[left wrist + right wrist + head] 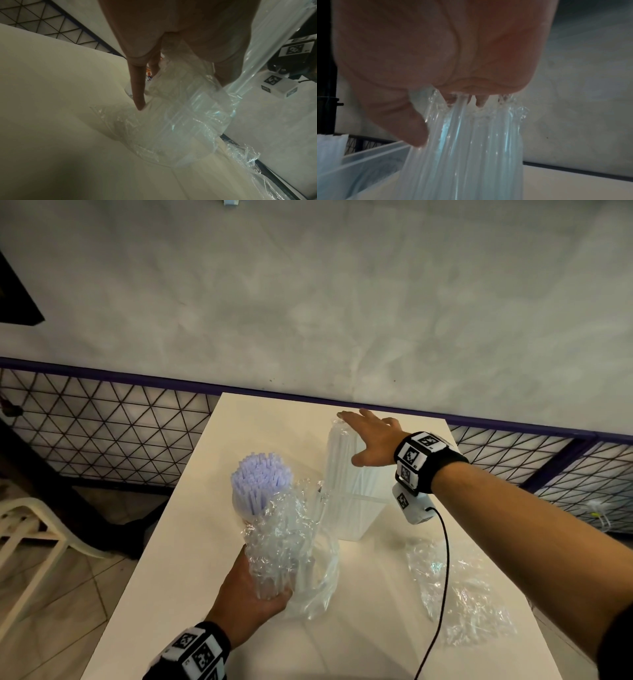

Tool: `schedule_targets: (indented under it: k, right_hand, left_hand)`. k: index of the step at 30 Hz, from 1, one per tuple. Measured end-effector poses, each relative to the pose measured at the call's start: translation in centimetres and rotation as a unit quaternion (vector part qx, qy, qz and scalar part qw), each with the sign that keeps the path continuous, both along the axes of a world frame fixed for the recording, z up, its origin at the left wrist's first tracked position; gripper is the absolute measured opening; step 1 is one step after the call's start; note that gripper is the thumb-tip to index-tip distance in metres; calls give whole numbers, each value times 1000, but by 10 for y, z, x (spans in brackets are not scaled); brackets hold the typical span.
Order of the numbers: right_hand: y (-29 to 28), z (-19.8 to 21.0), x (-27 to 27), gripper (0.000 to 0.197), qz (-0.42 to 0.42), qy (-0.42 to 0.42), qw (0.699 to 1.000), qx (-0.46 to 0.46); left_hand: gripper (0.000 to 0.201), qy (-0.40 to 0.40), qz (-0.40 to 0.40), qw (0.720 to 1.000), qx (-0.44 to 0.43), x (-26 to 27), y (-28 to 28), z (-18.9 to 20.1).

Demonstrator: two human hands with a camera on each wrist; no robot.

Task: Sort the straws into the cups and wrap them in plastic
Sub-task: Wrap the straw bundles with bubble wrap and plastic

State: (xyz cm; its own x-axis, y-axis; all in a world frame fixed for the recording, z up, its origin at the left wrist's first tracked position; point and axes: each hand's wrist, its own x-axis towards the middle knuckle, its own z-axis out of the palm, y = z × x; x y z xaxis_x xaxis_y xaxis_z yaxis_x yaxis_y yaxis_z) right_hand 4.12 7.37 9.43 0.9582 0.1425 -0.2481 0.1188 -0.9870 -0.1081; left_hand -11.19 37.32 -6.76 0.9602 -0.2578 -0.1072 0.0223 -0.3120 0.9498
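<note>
A clear cup of lavender straws (262,477), half covered in crinkled plastic wrap (281,546), is tilted above the white table (191,542). My left hand (253,594) grips its wrapped base from below. In the left wrist view the wrap (180,115) runs out from under my left hand's fingers (137,88). A tall upright bundle of clear straws (342,474) in plastic stands in a white box (359,518) at the back. My right hand (370,440) rests flat on its top, fingers straight. From the right wrist, the palm (436,54) sits on the straw tips (471,148) and the thumb touches their side.
A loose sheet of plastic wrap (459,594) lies on the table's right part, crossed by a black cable (442,577). A grey wall and a mesh fence (102,422) stand behind the table. A white chair (30,535) is on the floor to the left.
</note>
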Motion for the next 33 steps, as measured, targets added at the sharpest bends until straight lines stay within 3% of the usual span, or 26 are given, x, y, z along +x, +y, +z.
schedule_targets:
  k: [3,7,12,15,20,25,29,33]
  right_hand:
    - [-9,6,2,80,22,-30,998,-44]
    - [-13,9,1,56,50,-131,987,-76]
    - [-14,12,-2,47,26,-172,980,-100]
    - [-15,6,-5,54,11,-178,978,-106]
    - [-15,-11,-11,92,26,-132,989,-63]
    - [-9,-15,-11,95,33,-35,994,-99]
    - [0,-4,-6,96,24,-106,994,0]
    - [16,-9,-4,82,55,-12,995,-88]
  left_hand:
    - [75,3,4,1000,-8,0,0,0]
    - [74,-3,7,1000,-1,-1,-1,0]
    - [71,-1,2,1000,5,-2,-1,3]
    - [70,-1,-10,1000,10,0,1,1]
    - [70,11,-8,1000,-5,1,1,-2]
    - [71,1,-15,1000,3,1,1,-2]
    - [74,-5,-13,1000,-1,1,2,-3]
    - [76,-2,-5,1000,-8,1,3,-7]
